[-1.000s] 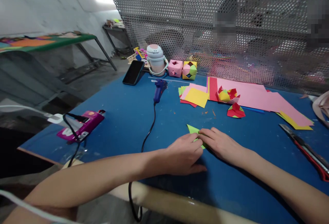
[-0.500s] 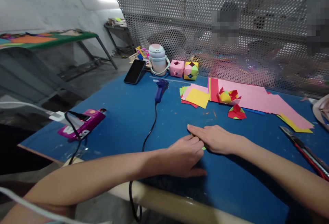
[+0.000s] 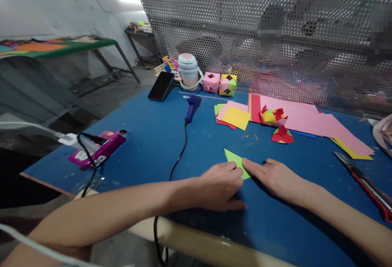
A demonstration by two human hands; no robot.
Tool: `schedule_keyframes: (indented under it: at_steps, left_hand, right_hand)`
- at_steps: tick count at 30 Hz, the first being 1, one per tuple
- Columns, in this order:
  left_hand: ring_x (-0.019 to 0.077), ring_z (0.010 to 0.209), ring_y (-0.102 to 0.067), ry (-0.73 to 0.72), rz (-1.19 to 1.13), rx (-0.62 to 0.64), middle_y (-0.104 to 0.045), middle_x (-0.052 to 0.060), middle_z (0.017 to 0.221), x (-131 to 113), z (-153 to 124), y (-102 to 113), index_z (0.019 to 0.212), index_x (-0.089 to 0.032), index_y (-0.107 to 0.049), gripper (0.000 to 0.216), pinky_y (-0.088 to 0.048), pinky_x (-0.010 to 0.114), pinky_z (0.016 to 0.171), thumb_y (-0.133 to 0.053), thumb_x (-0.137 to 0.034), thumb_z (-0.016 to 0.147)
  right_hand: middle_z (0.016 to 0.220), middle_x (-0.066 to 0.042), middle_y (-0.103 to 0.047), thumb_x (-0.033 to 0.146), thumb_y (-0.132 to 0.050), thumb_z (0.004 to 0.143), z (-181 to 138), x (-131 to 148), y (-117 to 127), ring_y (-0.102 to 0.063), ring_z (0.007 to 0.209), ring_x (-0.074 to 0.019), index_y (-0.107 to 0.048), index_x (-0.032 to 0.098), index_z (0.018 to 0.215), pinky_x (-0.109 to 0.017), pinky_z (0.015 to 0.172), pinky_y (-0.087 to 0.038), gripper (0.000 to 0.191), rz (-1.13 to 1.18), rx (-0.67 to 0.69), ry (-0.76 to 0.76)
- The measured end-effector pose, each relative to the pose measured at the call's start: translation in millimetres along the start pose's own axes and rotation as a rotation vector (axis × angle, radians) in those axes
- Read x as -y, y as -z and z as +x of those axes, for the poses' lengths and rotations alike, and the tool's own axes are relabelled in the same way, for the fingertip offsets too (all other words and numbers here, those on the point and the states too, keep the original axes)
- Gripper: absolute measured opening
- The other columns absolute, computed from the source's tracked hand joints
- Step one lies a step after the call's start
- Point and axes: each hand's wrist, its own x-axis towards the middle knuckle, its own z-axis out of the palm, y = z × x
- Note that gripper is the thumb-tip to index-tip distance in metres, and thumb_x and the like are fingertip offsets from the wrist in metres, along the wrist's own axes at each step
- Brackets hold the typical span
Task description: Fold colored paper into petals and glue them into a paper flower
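Observation:
A folded piece of light green paper [image 3: 231,156] lies on the blue tabletop, its pointed corner toward the far left. My left hand [image 3: 218,186] rests over its near-left part, fingers curled and pressed down on it, thumb sticking out to the side. Part of the paper is hidden beneath those fingers. At the paper's right edge, my right hand [image 3: 274,177] touches with outstretched fingertips and grips nothing. Beyond the hands lie a red folded paper piece [image 3: 282,134] and a red and yellow paper flower [image 3: 272,116].
A blue glue gun [image 3: 192,107] trails its black cord past my left forearm. The magenta power strip [image 3: 110,146] is at left, a red utility knife [image 3: 364,185] at right. Yellow paper squares [image 3: 235,116], paper cubes [image 3: 211,82], a phone [image 3: 161,86] and a flask [image 3: 188,71] stand farther back.
My right hand has slid right and toward me, off the top of the green paper, so more of the paper shows. My left hand stays in place.

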Motion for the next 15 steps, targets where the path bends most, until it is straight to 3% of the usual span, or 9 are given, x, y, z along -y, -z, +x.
schedule_keyframes:
  at_steps: [3, 8, 12, 15]
  left_hand:
    - [0.0238, 0.081, -0.050, 0.005, -0.002, 0.007, -0.054, 0.009, 0.081, 0, 1, 4, 0.075, -0.014, -0.055, 0.041, -0.046, 0.032, 0.060, -0.049, -0.054, 0.076]
    - [0.0236, 0.084, -0.049, -0.011, -0.020, 0.013, -0.054, 0.009, 0.084, 2, 0, 8, 0.076, -0.015, -0.054, 0.040, -0.047, 0.032, 0.061, -0.046, -0.055, 0.077]
    - [0.0275, 0.099, -0.048, -0.019, -0.015, -0.018, -0.053, 0.015, 0.108, 4, -1, 6, 0.082, -0.014, -0.055, 0.043, -0.048, 0.036, 0.069, -0.044, -0.055, 0.079]
    - [0.0322, 0.111, -0.044, -0.034, -0.018, -0.066, -0.046, 0.018, 0.124, 5, -2, 2, 0.085, -0.014, -0.056, 0.045, -0.048, 0.042, 0.075, -0.041, -0.056, 0.080]
  right_hand:
    - [0.127, -0.017, -0.049, 0.001, -0.037, 0.077, -22, 2, 1, -0.063, 0.072, -0.0161, -0.030, 0.007, 0.132, -0.030, 0.062, -0.043, 0.056, -0.004, -0.001, -0.023]
    - [0.102, -0.013, -0.066, 0.002, -0.039, 0.078, -48, 3, 8, -0.061, 0.060, -0.0132, -0.043, 0.011, 0.123, -0.028, 0.061, -0.039, 0.046, -0.005, -0.031, -0.120]
    - [0.073, -0.007, -0.068, 0.007, -0.041, 0.079, -50, 1, 21, -0.057, 0.056, -0.0153, -0.058, 0.014, 0.104, -0.029, 0.059, -0.035, 0.031, -0.027, -0.059, -0.208]
    - [0.082, -0.010, -0.067, 0.009, -0.038, 0.082, -36, 4, 26, -0.056, 0.070, -0.0195, -0.058, 0.012, 0.104, -0.031, 0.062, -0.036, 0.030, -0.003, -0.171, -0.248]
